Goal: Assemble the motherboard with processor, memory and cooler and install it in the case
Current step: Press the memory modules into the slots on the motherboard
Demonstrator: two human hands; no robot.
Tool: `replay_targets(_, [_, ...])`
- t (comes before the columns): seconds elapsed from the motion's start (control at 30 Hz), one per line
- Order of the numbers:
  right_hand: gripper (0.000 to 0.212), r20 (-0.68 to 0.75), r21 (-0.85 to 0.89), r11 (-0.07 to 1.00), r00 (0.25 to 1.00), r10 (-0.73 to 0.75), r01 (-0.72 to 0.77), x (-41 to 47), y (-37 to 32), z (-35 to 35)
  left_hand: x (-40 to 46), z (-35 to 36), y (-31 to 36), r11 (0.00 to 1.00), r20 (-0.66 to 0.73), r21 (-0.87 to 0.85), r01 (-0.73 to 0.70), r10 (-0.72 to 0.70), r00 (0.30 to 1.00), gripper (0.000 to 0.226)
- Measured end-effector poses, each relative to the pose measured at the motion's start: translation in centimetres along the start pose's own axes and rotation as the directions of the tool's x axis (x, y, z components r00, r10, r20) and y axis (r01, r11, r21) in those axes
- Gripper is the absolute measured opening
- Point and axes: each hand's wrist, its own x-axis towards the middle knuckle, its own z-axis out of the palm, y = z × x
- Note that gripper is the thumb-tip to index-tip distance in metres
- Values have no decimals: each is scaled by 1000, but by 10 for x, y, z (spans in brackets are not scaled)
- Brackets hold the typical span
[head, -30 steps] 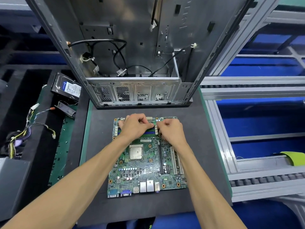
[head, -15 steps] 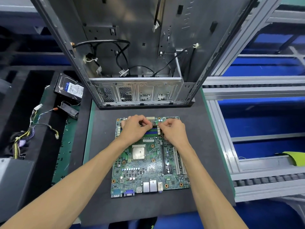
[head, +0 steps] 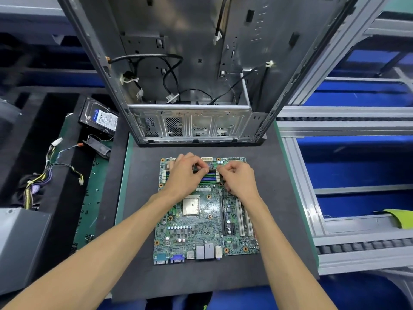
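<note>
Head view, steeply down, close overhead

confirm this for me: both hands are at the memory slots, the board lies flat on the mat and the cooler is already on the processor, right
Not quite. The head view shows the processor bare, with no cooler on it. The rest holds: left hand and right hand at the memory slots, board flat on the mat.

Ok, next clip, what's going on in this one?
A person is fitting memory on a motherboard that lies flat on a dark mat. The left hand and right hand each pinch an end of a memory stick held over the memory slots at the board's far edge. The processor already sits in its socket; no cooler is on it. The open case stands behind the board, with no motherboard in it yet.
</note>
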Motion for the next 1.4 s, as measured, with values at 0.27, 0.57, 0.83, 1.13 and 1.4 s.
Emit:
replay_targets(0.27, [29, 13, -46, 998, 999, -35, 36, -5, -2, -7, -5, -21, -15, 999, -185, 12, 41, -38, 982, 8])
replay_targets(0.57, [7, -141, -288, 951, 978, -154, 108, -12, -7, -11, -28, -32, -45, 980, -195, -13, 200, -198, 960, 31])
replay_targets(0.83, [7, -69, -175, 920, 927, -367, 351, -22, -48, 28, -42, -53, -50, 988, -81, -105, 111, -119, 990, 18])
replay_targets(1.13, [8, 94, -68, 858, 860, -502, 509, -43, -104, 118, -77, -123, -97, 963, -203, -136, 234, -258, 945, 20])
replay_targets(1.4, [10, 246, -94, 823, 814, -526, 560, -60, -136, 194, -101, -183, -136, 955, -243, -103, 277, -294, 924, 22])
